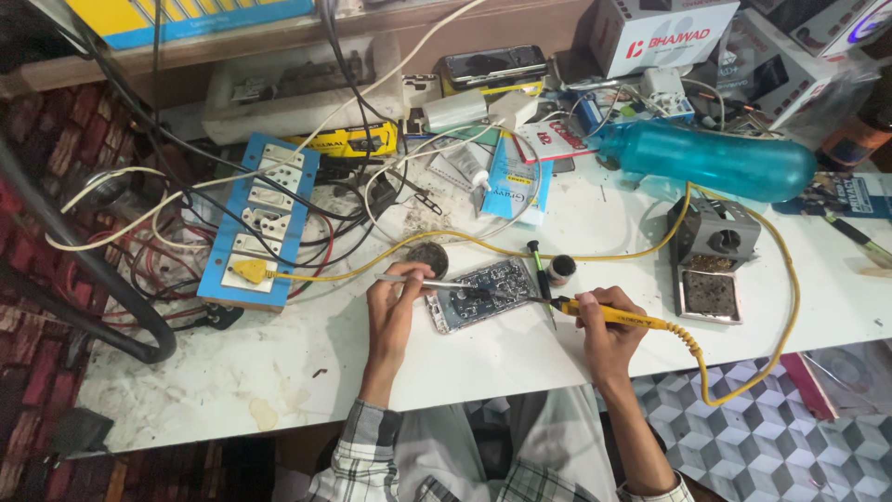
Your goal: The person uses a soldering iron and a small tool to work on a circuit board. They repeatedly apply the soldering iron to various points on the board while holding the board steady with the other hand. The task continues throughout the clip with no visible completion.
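An opened phone (481,293) lay on the white table (520,363), right in front of the person and between both hands. The left hand (395,302) had its fingers pinched shut on thin tweezers (423,281) that reached over the phone, and the right hand (606,321) was closed around a yellow soldering iron (621,316) whose tip seemed to touch the phone's edge. Nearby stood a small dark bottle (560,269), a grey iron stand (711,265), a blue power strip (260,218) and a teal bottle (715,160) lying on its side.

Bright even overhead light, soft shadows, edges bowed and dim
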